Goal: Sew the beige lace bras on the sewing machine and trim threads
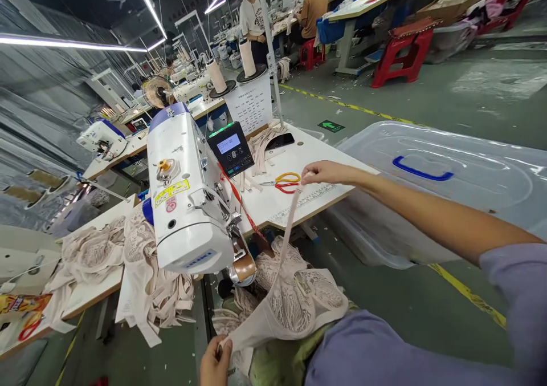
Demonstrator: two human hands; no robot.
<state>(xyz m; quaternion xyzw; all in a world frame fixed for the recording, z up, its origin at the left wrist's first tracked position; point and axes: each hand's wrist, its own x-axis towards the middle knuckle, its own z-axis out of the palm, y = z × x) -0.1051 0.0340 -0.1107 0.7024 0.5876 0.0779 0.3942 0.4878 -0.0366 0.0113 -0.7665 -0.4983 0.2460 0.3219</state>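
Note:
A beige lace bra [294,306] lies across my lap, with more beige lace pieces beneath and behind it. At the lower middle, my left hand [216,360] pinches the end of the bra's side band. My right hand [318,173] is raised over the table, its fingers closed on the upper end of the bra's strap, which runs taut down to the cup. Close beside that hand lie scissors [287,182] with yellow and red handles. The white sewing machine [179,192] stands to the left of the strap, its rounded head above the lace.
A control panel [231,148], thread cones [247,59] and a phone [280,141] are on the machine table [307,152]. To the right stands a lidded clear plastic bin [427,163]. Bras [149,260] are heaped at left. Two people and red stools [405,52] appear behind.

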